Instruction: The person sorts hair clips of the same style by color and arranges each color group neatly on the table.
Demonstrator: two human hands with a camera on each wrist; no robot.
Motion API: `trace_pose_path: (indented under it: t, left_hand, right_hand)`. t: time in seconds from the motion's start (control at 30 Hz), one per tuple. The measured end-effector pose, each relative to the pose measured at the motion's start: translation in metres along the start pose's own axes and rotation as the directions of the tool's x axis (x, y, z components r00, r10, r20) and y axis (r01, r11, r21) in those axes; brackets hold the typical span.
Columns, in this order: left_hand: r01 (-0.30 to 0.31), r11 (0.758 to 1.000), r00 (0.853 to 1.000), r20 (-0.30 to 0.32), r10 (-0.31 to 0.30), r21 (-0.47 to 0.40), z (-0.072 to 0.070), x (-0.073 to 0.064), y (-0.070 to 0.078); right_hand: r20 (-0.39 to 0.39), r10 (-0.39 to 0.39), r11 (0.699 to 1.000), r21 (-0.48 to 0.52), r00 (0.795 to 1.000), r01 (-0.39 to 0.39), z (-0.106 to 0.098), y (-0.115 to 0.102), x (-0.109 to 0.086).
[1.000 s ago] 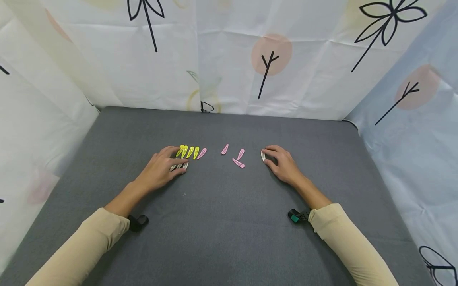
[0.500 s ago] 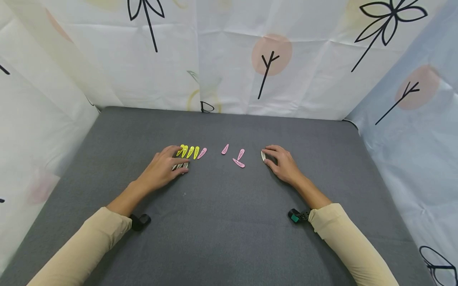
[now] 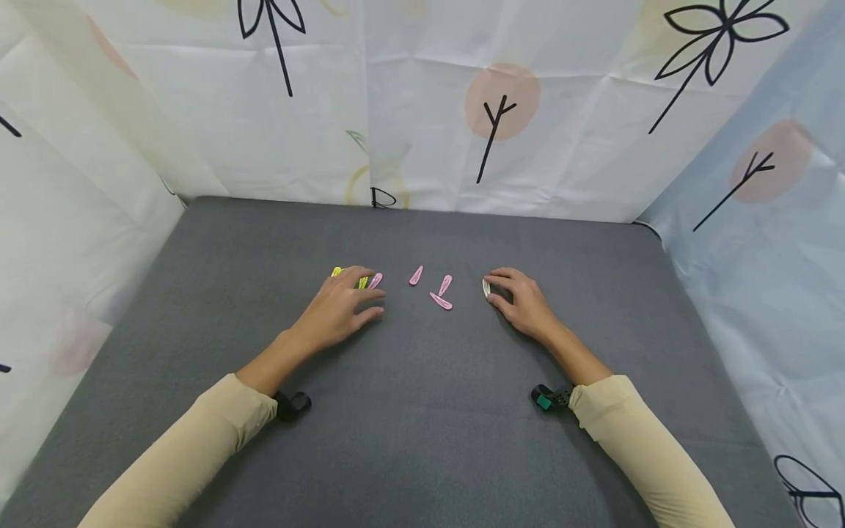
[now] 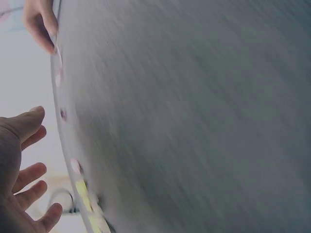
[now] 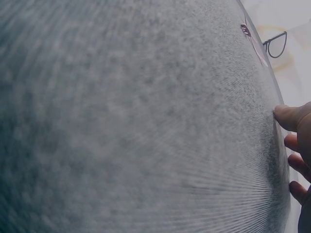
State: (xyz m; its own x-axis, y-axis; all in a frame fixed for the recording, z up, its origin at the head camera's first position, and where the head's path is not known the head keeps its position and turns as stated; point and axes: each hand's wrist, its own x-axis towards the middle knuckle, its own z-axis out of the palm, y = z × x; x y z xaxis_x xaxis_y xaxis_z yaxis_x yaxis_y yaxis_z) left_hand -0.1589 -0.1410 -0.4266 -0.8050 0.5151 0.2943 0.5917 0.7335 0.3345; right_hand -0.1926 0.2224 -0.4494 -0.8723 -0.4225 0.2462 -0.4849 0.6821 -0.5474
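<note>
While yellow clips look grouped at eleven o'clock by the splayed left hand, three pink clips at twelve seem unsorted, and can't tell if right hand pinches the white clip at one.

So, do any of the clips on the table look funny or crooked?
Yes, one pink clip looks crooked: it lies nearly sideways and slants the opposite way from the other pink clips. Nothing looks broken, but the clips are small and the left hand partly hides the yellow clips.
</note>
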Motion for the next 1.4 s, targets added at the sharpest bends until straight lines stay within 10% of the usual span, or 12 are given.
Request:
trace_pose_path:
  t: [0.47, 1.4]
  left_hand:
    - [-0.043, 0.999, 0.999, 0.009, 0.043, 0.009, 0.035, 0.035, 0.039]
    - [-0.077, 0.997, 0.996, 0.046, 0.078, -0.032, 0.064, 0.057, 0.069]
  right_hand:
    - [0.003, 0.014, 1.000, 0.025, 1.000, -0.015, 0.001, -0.001, 0.001]
    - [-0.034, 0.032, 0.999, 0.001, 0.999, -0.032, 0.007, -0.006, 0.002]
